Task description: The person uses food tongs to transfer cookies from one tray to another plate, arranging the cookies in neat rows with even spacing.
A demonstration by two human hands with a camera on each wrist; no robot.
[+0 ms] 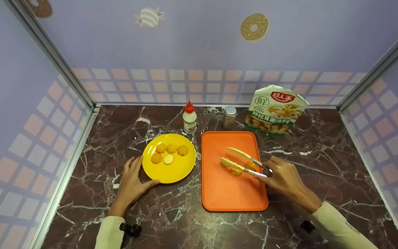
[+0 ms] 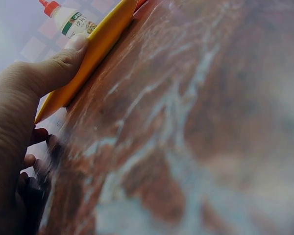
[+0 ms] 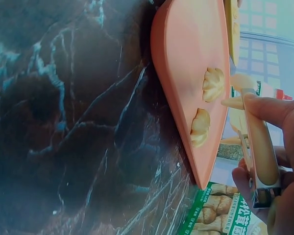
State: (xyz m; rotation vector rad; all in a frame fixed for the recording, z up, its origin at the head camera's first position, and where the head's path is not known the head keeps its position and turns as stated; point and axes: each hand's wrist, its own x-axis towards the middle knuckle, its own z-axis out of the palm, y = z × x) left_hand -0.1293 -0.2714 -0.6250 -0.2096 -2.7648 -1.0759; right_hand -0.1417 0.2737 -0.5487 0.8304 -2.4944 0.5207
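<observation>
My left hand (image 1: 132,183) holds the rim of a yellow plate (image 1: 176,174), with the thumb at its front edge and the fingers along its left side. Several swirled cookies (image 1: 156,158) and a pale round piece (image 1: 168,159) lie on the plate. In my right hand (image 1: 285,178) is a pair of tongs (image 1: 234,165), gripped by thumb and fingers, with the arms spread over an orange tray (image 1: 226,197). Several cookies (image 3: 213,84) sit on that tray below the tongs. The head view cannot tell whether the tips touch a cookie.
Behind the plate stands a squeeze bottle (image 1: 189,121) with a red cap. A seasoning jar (image 1: 229,119) is behind the tray, and a food pouch (image 1: 276,110) leans at back right. Walls enclose the marble table (image 1: 171,224) at the back and sides.
</observation>
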